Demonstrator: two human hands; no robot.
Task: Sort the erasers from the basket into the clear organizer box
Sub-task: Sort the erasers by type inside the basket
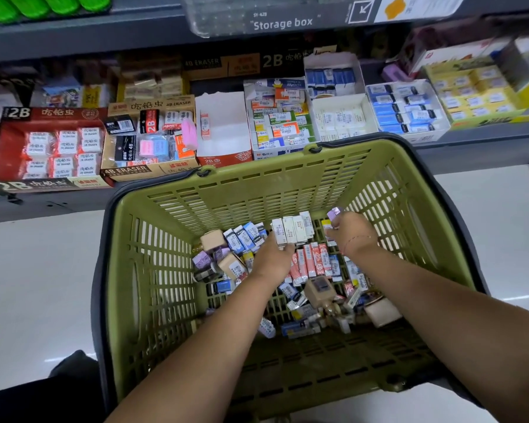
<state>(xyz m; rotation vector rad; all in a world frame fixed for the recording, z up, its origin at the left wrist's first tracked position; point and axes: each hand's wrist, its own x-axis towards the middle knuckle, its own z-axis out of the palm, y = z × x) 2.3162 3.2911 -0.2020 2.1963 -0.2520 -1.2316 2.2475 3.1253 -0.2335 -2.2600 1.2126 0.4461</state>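
A green plastic basket (171, 270) fills the middle of the view, its floor covered with several small wrapped erasers (310, 261) in white, blue, red and purple. Both my hands reach down into it. My left hand (272, 254) grips a row of white erasers (292, 228) held side by side. My right hand (353, 232) is curled round a small purple eraser (334, 214) that sticks out past my fingers. A clear organizer box (226, 16) labelled "Storage box" sits on the upper shelf, partly cut off by the frame.
Behind the basket, a shelf (483, 148) holds open display cartons of erasers: a red 2B carton (48, 148), a 4B carton (148, 138), a nearly empty white carton (223, 129), and blue and yellow ones to the right. White floor lies on both sides.
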